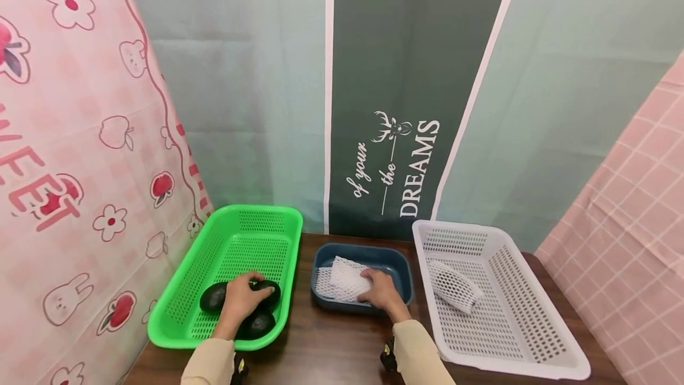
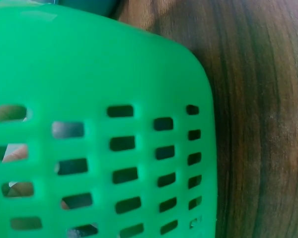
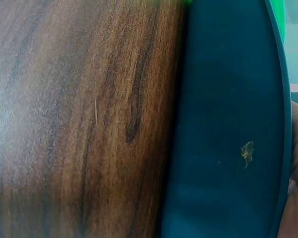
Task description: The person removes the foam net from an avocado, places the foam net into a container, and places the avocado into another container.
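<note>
In the head view my left hand reaches into the green basket, its thumb and fingers on a dark avocado. Another dark avocado lies left of that hand, and a third avocado lies nearer the front wall. Over the blue tray, my right hand pinches a white foam net sleeve. More white netting lies beside it in the tray. The left wrist view shows only the basket's perforated wall, with bits of skin through its holes.
A white basket stands at the right, with a net-covered item inside. All the containers sit on a brown wooden table. Printed curtains hang behind and at both sides. The right wrist view shows the tray's outer wall.
</note>
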Demonstrator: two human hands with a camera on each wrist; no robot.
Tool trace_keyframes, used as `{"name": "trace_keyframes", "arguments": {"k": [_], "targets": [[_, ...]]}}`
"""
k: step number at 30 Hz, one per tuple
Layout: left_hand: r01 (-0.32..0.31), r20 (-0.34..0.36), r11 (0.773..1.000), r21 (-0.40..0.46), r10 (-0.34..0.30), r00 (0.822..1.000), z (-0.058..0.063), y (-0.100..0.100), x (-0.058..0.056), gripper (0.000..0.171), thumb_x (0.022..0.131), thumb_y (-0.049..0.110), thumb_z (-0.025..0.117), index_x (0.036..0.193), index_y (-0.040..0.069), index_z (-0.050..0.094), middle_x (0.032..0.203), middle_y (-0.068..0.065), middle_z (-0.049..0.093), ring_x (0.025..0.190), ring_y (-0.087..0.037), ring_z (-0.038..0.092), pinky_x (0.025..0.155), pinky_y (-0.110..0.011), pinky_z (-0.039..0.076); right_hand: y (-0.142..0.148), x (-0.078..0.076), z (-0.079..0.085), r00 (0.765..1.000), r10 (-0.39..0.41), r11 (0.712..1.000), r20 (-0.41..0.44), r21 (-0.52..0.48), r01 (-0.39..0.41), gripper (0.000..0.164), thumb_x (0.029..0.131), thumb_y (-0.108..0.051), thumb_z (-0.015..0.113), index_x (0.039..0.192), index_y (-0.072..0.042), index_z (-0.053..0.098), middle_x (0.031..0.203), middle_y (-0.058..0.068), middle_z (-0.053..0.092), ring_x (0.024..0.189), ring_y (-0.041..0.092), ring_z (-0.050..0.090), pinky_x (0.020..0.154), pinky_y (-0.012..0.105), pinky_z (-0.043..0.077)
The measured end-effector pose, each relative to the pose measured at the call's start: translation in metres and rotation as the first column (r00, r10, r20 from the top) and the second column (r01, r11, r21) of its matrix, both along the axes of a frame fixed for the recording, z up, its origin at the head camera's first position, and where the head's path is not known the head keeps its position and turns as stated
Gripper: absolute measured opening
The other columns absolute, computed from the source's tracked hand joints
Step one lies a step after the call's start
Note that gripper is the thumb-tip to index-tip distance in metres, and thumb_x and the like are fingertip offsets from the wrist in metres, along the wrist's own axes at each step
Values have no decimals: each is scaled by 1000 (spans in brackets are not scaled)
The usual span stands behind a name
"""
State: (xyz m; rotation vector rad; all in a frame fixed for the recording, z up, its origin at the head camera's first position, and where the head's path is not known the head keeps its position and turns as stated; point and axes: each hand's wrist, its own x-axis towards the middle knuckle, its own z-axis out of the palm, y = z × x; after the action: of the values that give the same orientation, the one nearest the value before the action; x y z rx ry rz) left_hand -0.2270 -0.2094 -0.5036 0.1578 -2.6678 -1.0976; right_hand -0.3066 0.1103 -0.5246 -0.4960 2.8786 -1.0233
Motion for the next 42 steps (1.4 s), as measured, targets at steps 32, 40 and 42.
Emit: {"name": "trace_keyframes", "arguments": {"k": [32, 40, 42], "targets": [[-22, -77, 992, 121, 32, 997, 9, 1, -6, 30, 73, 22, 73, 98, 9, 64, 100, -11, 61, 95, -29, 54, 76, -45, 43, 6, -6, 6, 997, -21, 998, -78, -52, 16, 57, 61, -32, 81, 108, -5, 64, 107, 14, 58, 98, 30, 52, 82, 46, 42], [-4, -78, 987, 158, 16, 997, 18, 7, -2, 40, 74, 31, 72, 106, 10, 60, 105, -8, 59, 96, -26, 54, 76, -41, 45, 9, 0, 18, 994, -23, 988, -103, -155, 7, 64, 68, -36, 75, 120, -3, 55, 115, 13, 54, 102, 29, 51, 83, 46, 42], [10, -76, 988, 155, 2, 997, 20, 10, 0, 44, 74, 33, 72, 108, 9, 59, 105, -8, 59, 96, -25, 54, 77, -41, 45, 10, 2, 20, 992, -14, 988, -125, -155, -5, 64, 70, -36, 74, 121, -4, 54, 116, 11, 54, 103, 28, 51, 83, 45, 42]]}}
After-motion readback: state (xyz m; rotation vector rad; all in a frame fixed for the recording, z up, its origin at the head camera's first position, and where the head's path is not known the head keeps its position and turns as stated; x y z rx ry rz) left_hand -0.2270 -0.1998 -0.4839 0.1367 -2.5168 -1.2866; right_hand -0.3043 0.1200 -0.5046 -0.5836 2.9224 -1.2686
